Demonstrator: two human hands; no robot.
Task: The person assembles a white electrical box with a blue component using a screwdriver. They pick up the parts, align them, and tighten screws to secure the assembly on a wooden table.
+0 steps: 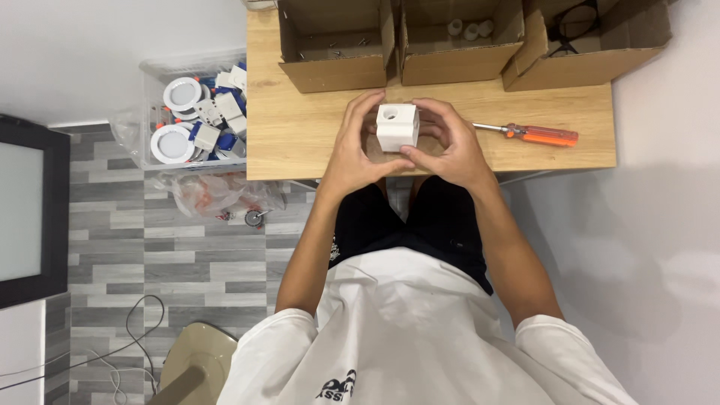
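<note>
While the white cube [397, 127] sits between them above the table's near edge, your left hand [354, 146] and right hand [450, 146] grasp it equally close.

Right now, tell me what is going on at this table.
A seated person holds a small white cube-shaped housing with a round hole in its top face between both hands, the left hand and the right hand cupped around its sides, just above the wooden table. An orange-handled screwdriver lies untouched on the table to the right. Three open cardboard boxes stand along the far edge. A clear bin of white round fittings sits on the floor to the left.
</note>
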